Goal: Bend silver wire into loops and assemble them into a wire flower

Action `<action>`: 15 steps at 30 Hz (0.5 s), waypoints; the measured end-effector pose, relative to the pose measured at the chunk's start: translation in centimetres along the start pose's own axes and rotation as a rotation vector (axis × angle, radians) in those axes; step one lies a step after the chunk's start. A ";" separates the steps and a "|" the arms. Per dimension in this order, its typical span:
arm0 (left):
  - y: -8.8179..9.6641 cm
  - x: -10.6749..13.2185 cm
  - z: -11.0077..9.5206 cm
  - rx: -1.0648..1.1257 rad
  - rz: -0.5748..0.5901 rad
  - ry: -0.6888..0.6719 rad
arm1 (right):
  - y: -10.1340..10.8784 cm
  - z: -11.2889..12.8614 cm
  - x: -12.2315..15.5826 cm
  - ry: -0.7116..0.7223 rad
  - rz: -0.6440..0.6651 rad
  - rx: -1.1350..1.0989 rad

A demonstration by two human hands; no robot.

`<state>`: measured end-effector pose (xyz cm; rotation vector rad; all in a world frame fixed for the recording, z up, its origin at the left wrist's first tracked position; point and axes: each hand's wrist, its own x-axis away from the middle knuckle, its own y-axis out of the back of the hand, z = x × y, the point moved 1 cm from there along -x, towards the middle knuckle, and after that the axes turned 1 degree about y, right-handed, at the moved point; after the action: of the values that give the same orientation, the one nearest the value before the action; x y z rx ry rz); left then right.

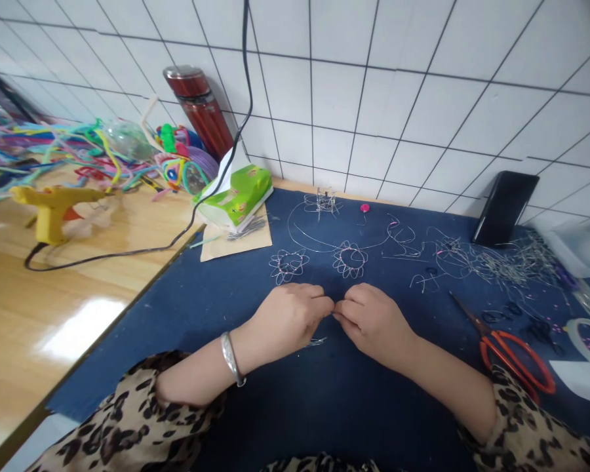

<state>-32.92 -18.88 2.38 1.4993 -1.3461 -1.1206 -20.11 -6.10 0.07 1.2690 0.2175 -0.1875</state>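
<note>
My left hand (pixel 297 318) and my right hand (pixel 371 321) meet fingertip to fingertip over the dark blue mat (pixel 255 406). Both are closed in a pinch. Something tiny and dark shows between the fingertips, too small to name. Just beyond them lie two flower-shaped wire rings, the left ring (pixel 289 265) and the right ring (pixel 351 259), each with looped petals and small pink dots. A few short wire pieces (pixel 317 341) rest on the mat beside my left hand. Farther back stands a wire piece with many loops (pixel 323 202).
Orange-handled scissors (pixel 516 357) lie near my right forearm. Tangled wire (pixel 496 262) spreads before a black phone (pixel 505 208) leaning on the wall. To the left are a tissue pack (pixel 240 196), a red flask (pixel 199 108), a yellow glue gun (pixel 52 210) with its cord, and colourful pipe cleaners (pixel 44 154).
</note>
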 end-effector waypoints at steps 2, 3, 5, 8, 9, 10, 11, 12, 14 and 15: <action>-0.2 0.0 0.1 0.056 -0.018 0.029 | 0.0 0.1 0.0 -0.002 -0.016 0.027; -0.3 0.0 0.1 0.083 -0.027 0.046 | 0.0 0.1 0.0 -0.002 -0.018 0.037; -0.4 0.0 0.2 0.136 -0.040 0.080 | 0.0 0.2 0.1 0.000 -0.022 0.057; -0.6 0.0 0.1 0.234 -0.073 0.136 | 0.0 0.2 0.2 0.001 -0.051 0.079; -0.6 0.0 0.0 0.272 -0.092 0.152 | 0.1 0.2 0.2 -0.001 -0.071 0.076; -0.7 0.0 0.0 0.309 -0.113 0.166 | 0.1 0.2 0.3 -0.004 -0.094 0.067; -0.7 0.0 -0.1 0.344 -0.137 0.179 | 0.2 0.2 0.3 -0.007 -0.120 0.053; -0.7 0.0 -0.3 0.377 -0.163 0.191 | 0.3 0.2 0.3 -0.013 -0.145 0.035; -0.9 0.0 -0.6 0.444 -0.222 0.211 | 0.4 0.3 0.2 -0.029 -0.193 -0.007; -1.0 0.0 -0.8 0.480 -0.254 0.221 | 0.5 0.3 0.2 -0.040 -0.217 -0.029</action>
<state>-31.89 -18.78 1.69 2.1235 -1.3533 -0.7759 -19.77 -6.28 0.56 1.2110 0.3225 -0.3939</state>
